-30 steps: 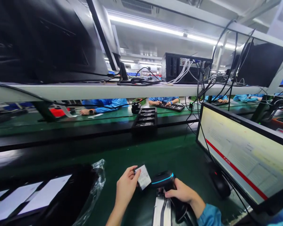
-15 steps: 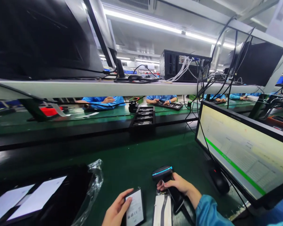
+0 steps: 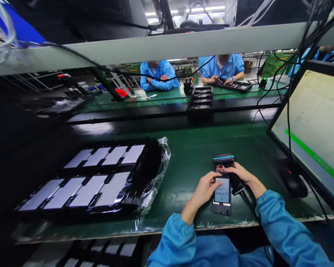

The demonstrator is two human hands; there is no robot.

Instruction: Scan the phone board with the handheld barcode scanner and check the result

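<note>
Nearest, at the front edge of the green bench (image 3: 189,155), the left hand (image 3: 204,189) curls its fingers against the left side of a phone (image 3: 222,194) that lies flat, back up, with a white labelled battery (image 3: 222,190) set in it; thumb and fingertips press at the upper left corner, seemingly to seat or steady the part. The right hand (image 3: 243,176) is closed around the grip of a black barcode scanner (image 3: 225,160), its blue-lit head resting just beyond the phone's far end, so the reader sits close to the label. The phone's long axis runs near to far, its far end under the scanner head.

To the left lies a black tray (image 3: 144,174) of pale rectangular parts, loosely wrapped in clear film; to the right a mouse (image 3: 293,181) and a tilted monitor (image 3: 317,126) showing a green bar; farther off a black slotted rack (image 3: 202,102), then two people in blue coats at the next bench.
</note>
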